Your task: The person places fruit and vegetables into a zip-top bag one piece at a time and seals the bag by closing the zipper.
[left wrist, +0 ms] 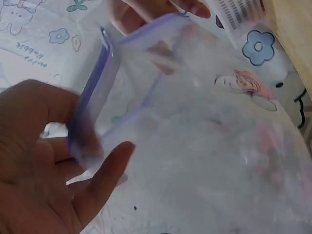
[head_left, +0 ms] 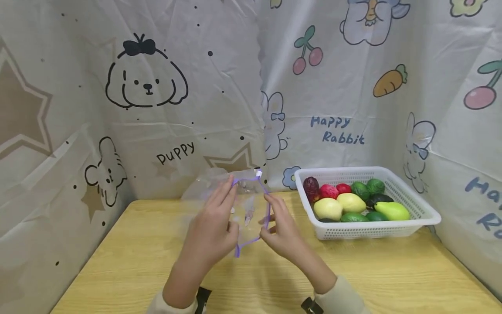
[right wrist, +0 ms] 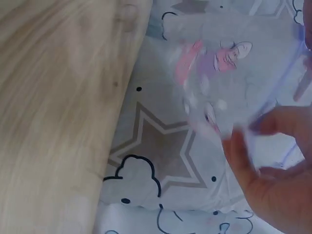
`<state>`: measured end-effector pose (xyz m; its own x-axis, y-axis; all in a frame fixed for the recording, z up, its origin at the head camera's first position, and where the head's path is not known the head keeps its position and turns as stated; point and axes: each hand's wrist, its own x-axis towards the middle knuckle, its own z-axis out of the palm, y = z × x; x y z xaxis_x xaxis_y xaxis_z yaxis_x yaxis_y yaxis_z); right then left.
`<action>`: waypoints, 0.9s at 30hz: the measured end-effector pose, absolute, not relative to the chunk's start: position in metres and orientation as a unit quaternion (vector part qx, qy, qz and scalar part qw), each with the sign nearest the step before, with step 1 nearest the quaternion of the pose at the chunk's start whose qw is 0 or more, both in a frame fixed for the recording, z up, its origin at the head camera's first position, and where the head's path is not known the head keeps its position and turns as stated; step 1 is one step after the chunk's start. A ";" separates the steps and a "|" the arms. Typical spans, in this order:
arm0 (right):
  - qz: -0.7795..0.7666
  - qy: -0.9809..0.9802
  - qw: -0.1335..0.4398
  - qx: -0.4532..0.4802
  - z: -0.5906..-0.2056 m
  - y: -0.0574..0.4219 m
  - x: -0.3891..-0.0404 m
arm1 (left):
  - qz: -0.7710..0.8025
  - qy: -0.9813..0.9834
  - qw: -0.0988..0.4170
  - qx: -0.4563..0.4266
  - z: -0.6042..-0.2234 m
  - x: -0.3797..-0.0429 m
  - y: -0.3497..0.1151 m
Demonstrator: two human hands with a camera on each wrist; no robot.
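Note:
A clear plastic zip bag (head_left: pixel 251 200) with a purple zip edge (head_left: pixel 239 251) stands upright above the table, its mouth spread wide toward me. My left hand (head_left: pixel 211 231) holds the left side of the mouth; in the left wrist view, its fingers bend over the purple rim while the thumb (left wrist: pixel 114 163) sits apart. The opposite edge is pinched by my right hand (head_left: pixel 286 231), with thumb and fingers close together at the rim in the right wrist view, slightly blurred. Pink printed figures (right wrist: pixel 224 58) show on the bag or through it. No loose item is visible inside the bag.
On the right of the wooden table (head_left: pixel 129 253) stands a white plastic basket (head_left: pixel 372 232). It holds several fruits, including a green pear (head_left: pixel 392 211), pale yellow round ones (head_left: pixel 327 209) and dark green ones. Patterned cloth (head_left: pixel 219 87) surrounds the table at the back and sides.

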<state>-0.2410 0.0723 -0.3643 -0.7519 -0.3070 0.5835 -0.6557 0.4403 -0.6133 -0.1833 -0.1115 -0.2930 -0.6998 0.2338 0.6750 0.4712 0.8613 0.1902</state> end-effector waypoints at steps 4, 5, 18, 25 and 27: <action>0.489 -0.815 0.109 0.292 -0.364 0.075 -0.247 | -0.169 -0.906 0.344 -0.178 -0.293 -0.191 -0.111; 0.492 -0.814 0.100 0.291 -0.364 0.077 -0.249 | -0.169 -0.907 0.343 -0.177 -0.294 -0.193 -0.111; 0.391 -0.863 0.264 0.180 -0.337 0.156 -0.284 | -0.225 -0.908 0.304 -0.180 -0.310 -0.212 -0.103; 0.179 -0.977 0.057 0.101 -0.344 0.209 -0.322 | -0.249 -0.907 0.285 -0.184 -0.307 -0.221 -0.095; 0.150 -0.983 0.007 0.108 -0.351 0.214 -0.332 | -0.255 -0.903 0.288 -0.190 -0.306 -0.225 -0.095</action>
<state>-0.3316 0.2137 -0.3506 -0.9767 -0.2098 0.0456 -0.2139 0.9317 -0.2935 -0.2248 -0.0946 -0.3057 -0.7621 0.1962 0.6170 0.4902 0.7975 0.3519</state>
